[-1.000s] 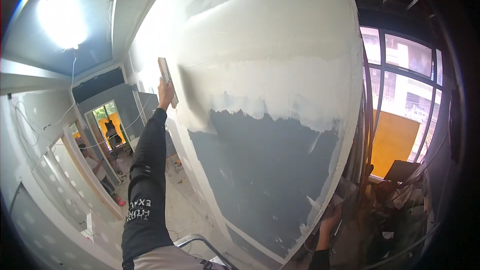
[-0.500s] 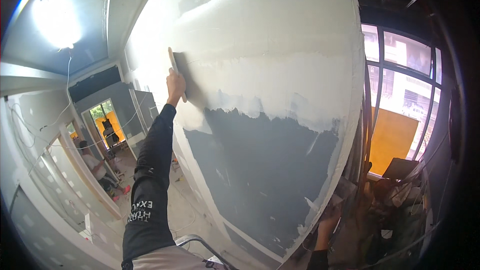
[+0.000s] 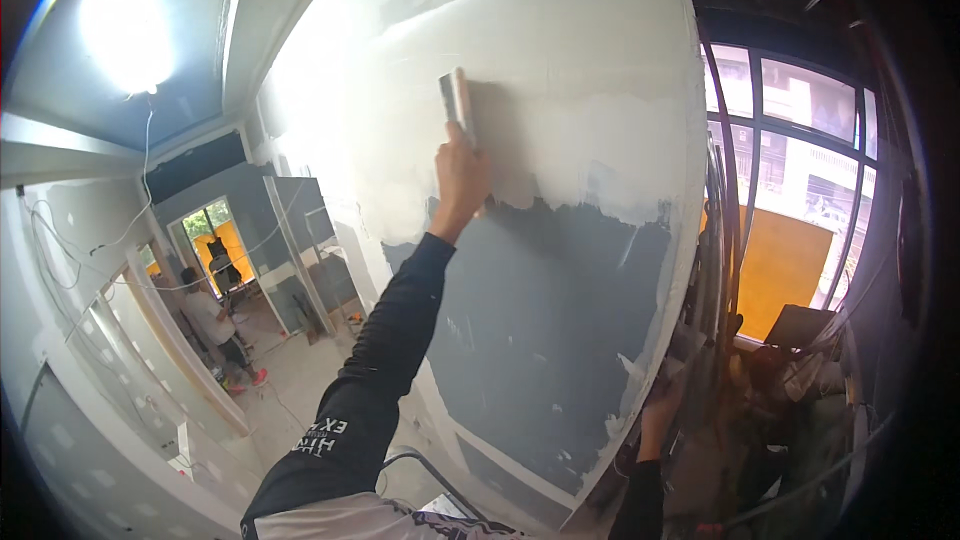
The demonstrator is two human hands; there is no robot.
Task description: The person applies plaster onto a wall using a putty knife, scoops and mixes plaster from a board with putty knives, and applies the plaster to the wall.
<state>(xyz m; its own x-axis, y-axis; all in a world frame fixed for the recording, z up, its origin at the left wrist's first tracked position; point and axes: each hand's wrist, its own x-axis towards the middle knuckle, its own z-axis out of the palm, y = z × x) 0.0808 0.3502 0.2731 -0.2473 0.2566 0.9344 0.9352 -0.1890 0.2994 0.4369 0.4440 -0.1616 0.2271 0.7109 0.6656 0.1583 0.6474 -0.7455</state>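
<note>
My left hand [image 3: 462, 178] reaches up in front of the wall, fingers wrapped round a plastering trowel [image 3: 456, 105]. The trowel has a long narrow blade, seen nearly edge-on, close against pale wet-looking plaster [image 3: 570, 90]. Below it, a ragged edge of plaster borders the bare dark grey wall panel [image 3: 550, 310]. My right hand [image 3: 658, 410] is low at the right, beside the panel's edge, in shade. Its fingers look closed by a dull greyish flat piece [image 3: 686, 348], whose kind I cannot make out.
A curved metal rail [image 3: 425, 462] is just below me. At the left, another person [image 3: 210, 325] stands by a doorway, and a bright lamp [image 3: 125, 35] hangs from the ceiling. Cables [image 3: 150, 155] trail there. Windows, an orange board [image 3: 785, 265] and clutter fill the right.
My left hand has moved right across the wall with the trowel, which now shows more of its blade. My right hand stays low by the panel's edge. The view has shifted slightly.
</note>
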